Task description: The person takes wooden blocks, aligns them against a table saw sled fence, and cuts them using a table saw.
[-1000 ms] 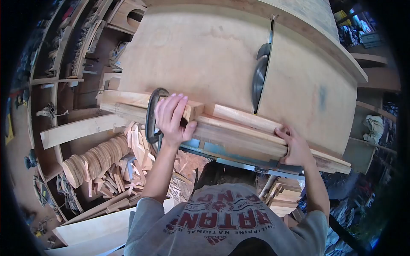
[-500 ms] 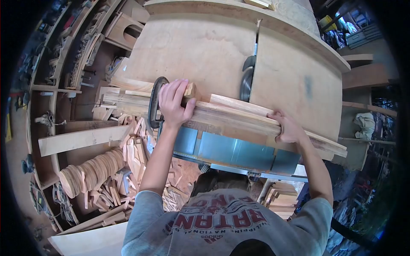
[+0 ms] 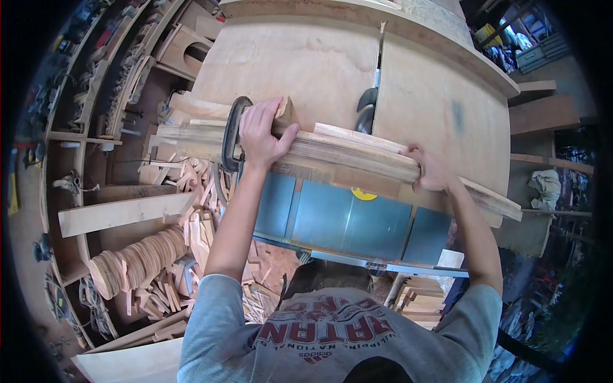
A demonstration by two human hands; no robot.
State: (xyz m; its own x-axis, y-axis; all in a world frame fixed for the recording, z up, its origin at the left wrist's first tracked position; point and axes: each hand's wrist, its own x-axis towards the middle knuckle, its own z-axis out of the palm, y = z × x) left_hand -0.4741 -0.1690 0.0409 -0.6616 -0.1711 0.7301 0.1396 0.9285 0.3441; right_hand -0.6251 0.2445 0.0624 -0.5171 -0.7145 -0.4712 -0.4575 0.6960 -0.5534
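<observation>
A plywood sled (image 3: 287, 70) lies on a blue-topped table saw (image 3: 345, 217), and the round saw blade (image 3: 365, 119) rises through its slot. Along the sled's near side runs a layered wooden fence (image 3: 351, 155). My left hand (image 3: 260, 135) is wrapped over the fence, beside a small wood block (image 3: 286, 113) and a black clamp (image 3: 232, 134). A pale wooden strip (image 3: 357, 136) lies against the fence's far face, close to the blade. My right hand (image 3: 431, 169) is closed over the fence at the strip's right end, its fingertips on the strip.
Wood offcuts (image 3: 201, 236) are heaped at the left, near a row of round wooden discs (image 3: 137, 258). Shelves (image 3: 83, 134) with tools and wood line the left side. A raised board (image 3: 408, 29) crosses the sled's far side. Stacked wood pieces (image 3: 418, 297) sit below the saw.
The sled's fence, the strip and both hands have shifted away from my body. More of the blue saw top and a yellow round mark show, and the strip is nearer the blade.
</observation>
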